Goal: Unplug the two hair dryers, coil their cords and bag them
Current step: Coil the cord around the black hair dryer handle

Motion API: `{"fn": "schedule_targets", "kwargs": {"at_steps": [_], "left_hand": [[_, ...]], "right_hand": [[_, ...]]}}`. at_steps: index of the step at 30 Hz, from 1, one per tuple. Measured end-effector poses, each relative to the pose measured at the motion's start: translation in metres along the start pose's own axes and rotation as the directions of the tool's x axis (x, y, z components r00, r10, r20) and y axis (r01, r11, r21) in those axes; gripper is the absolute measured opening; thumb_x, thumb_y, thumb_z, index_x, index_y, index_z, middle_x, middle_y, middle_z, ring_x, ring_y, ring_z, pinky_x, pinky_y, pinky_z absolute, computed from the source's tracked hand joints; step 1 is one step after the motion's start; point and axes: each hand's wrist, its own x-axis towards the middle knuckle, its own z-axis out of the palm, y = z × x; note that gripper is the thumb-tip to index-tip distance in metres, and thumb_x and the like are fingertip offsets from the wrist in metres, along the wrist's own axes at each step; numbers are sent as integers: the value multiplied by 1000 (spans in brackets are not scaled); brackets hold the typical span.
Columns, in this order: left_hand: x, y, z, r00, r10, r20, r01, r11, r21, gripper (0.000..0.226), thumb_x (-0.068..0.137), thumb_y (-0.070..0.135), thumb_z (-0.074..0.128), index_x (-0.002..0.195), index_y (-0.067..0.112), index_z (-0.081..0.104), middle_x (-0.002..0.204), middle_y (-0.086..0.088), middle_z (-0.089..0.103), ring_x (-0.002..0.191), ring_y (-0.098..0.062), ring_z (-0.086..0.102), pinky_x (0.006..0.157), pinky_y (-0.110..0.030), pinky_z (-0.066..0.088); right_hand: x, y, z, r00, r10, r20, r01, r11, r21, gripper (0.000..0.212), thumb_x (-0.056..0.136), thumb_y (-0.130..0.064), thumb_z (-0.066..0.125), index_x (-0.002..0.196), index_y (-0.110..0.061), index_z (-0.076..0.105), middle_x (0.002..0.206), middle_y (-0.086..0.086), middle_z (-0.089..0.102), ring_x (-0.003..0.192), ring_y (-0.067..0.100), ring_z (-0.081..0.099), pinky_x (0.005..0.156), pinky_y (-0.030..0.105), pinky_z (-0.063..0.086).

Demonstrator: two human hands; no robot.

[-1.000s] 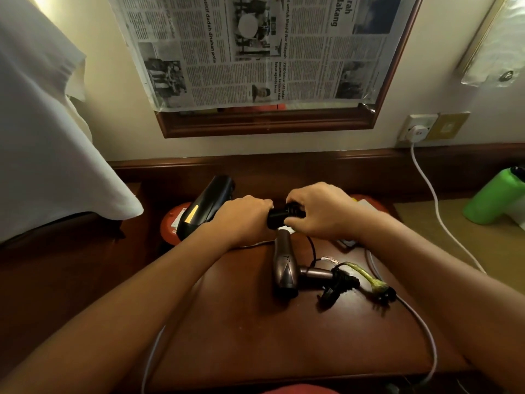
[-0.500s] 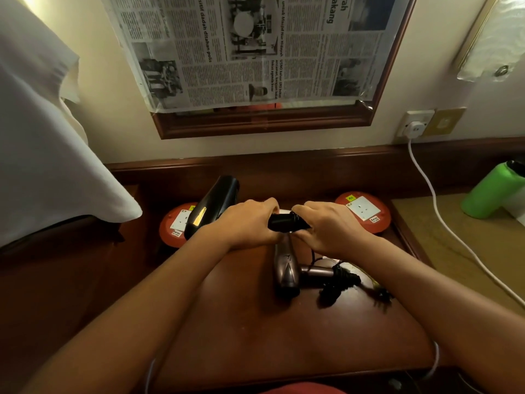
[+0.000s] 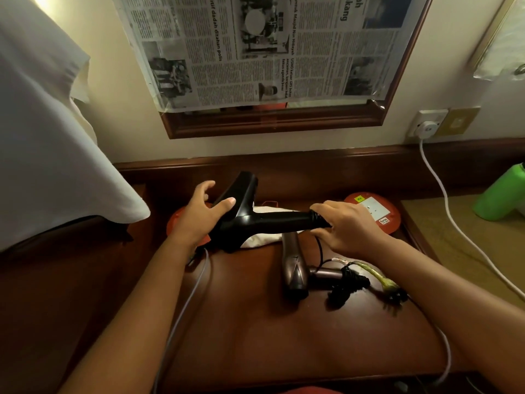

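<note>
A black hair dryer [image 3: 255,223] hangs just above the wooden desk [image 3: 255,336], barrel pointing away and handle to the right. My right hand [image 3: 346,226] grips the end of that handle, where the cord comes out. My left hand [image 3: 201,214] is spread beside the barrel, thumb near the body, holding nothing. A white cloth bag [image 3: 264,238] lies under the black dryer. A brown hair dryer [image 3: 294,268] lies on the desk with its black cord [image 3: 346,284] bundled at the handle and a plug [image 3: 396,295] beyond it.
Two red round socket discs [image 3: 375,213] sit at the back of the desk. A white cable [image 3: 443,194] runs down from the wall socket [image 3: 426,127]. A grey cable [image 3: 193,294] trails off the desk front. A green bottle [image 3: 500,200] is at right, a white cloth [image 3: 51,137] at left.
My left hand has let go of the black dryer's handle and moved left to its barrel, fingers spread. The right hand keeps hold of the handle end, and the handle now shows.
</note>
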Motion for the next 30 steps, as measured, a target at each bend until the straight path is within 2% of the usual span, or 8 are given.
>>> {"fn": "schedule_targets", "kwargs": {"at_steps": [3,8,12,14,19,22,24,30], "left_hand": [[0,-7,3,982,-72,175,113,965,-238,62,85,37,68,140,35,38,137,-4,50,109,-21,61,82,-29,51],[-6,-17,3,955,-91,283,194,912,-362,84,71,39,79,143,34,37,130,-1,55,105,-22,65,81,-32,54],[-11,-23,5,964,-94,247,188,900,-393,76,80,29,72,145,40,33,126,4,55,104,-20,65,77,-28,54],[-12,-28,7,977,-100,191,176,881,-439,73,81,24,72,143,41,37,124,3,58,102,-20,66,74,-26,54],[-10,-41,7,984,-143,108,179,774,-608,77,70,18,78,138,40,47,124,-5,62,99,-26,70,79,-36,54],[-10,-41,5,988,-134,70,149,783,-604,71,75,15,75,136,39,49,122,-6,63,97,-26,70,78,-37,54],[-11,-38,7,990,-135,48,137,783,-607,67,77,12,73,135,38,51,118,-6,64,96,-26,70,78,-36,55],[-18,-28,19,988,-151,-26,103,782,-615,65,80,7,70,135,35,52,111,-2,65,88,-20,72,68,-29,56]], "right_hand": [[-1,-3,3,1000,19,3,-19,1000,12,39,68,-20,82,102,-5,67,75,3,66,61,22,62,50,25,43],[-2,-4,11,999,52,-1,-52,999,11,40,64,-18,84,99,-5,68,72,4,65,59,26,61,53,25,41],[-1,-8,19,998,63,-11,-63,998,-1,44,64,-14,85,104,-4,67,74,4,65,61,23,61,57,24,40],[1,-12,24,997,78,-11,-79,997,-12,47,65,-14,84,107,-3,66,77,5,66,63,25,62,56,29,45],[4,-30,32,977,212,-9,-212,977,36,43,76,-14,75,116,-4,63,92,9,69,80,31,67,66,43,57],[5,-46,30,932,361,34,-362,917,169,31,87,-17,62,117,-8,63,98,8,69,89,29,65,76,44,54],[4,-53,25,897,431,93,-441,866,238,27,92,-16,55,118,-11,62,98,5,69,88,23,63,77,36,50],[0,-56,8,712,601,364,-702,582,410,28,94,-3,43,112,-18,58,96,-3,65,70,10,57,58,22,45]]}}
